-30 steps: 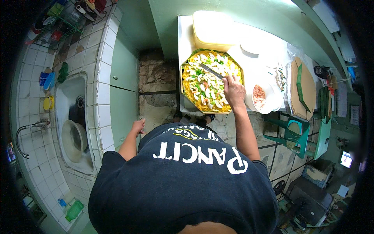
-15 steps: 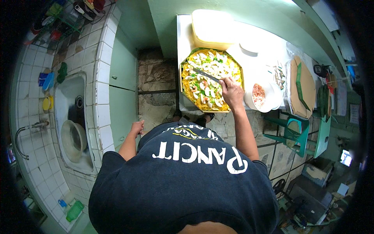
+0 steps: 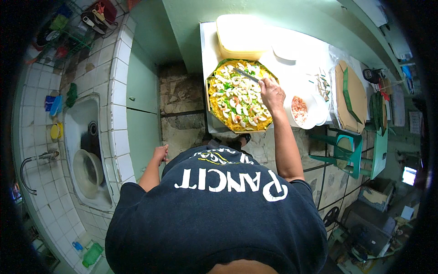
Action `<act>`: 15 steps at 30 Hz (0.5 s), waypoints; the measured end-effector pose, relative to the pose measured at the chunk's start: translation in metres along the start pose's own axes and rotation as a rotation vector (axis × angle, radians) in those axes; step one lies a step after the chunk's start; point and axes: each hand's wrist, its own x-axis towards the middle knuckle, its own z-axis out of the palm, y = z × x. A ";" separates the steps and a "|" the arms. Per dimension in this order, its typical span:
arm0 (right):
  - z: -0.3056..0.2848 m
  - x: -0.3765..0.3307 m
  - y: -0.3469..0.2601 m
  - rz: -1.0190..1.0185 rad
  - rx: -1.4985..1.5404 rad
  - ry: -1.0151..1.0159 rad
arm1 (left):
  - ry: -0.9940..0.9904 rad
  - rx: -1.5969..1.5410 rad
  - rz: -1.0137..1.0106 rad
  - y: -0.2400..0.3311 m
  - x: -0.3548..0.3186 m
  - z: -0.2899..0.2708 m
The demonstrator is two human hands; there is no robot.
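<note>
Gripping what looks like thin metal tongs [image 3: 246,75], right hand [image 3: 272,93] fingers curl closed over the round noodle tray [image 3: 238,95]; left hand [image 3: 160,153] hangs loosely curled beside it.

- Right hand [image 3: 272,93] grips tongs [image 3: 247,76] over a noodle tray [image 3: 239,96] topped with egg slices and greens.
- Left hand [image 3: 160,153] hangs by the hip, near the cabinet [image 3: 141,109].
- A bowl [image 3: 302,111] sits just right of the tray.
- The sink [image 3: 84,146] lies far left.

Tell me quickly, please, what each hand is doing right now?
Left hand: closed loosely at the person's side, holding nothing visible.
Right hand: closed on dark tongs over the noodle tray.
</note>
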 end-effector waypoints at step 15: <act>-0.121 -0.076 0.213 0.403 0.972 0.383 | -0.039 0.091 0.078 0.001 -0.003 0.002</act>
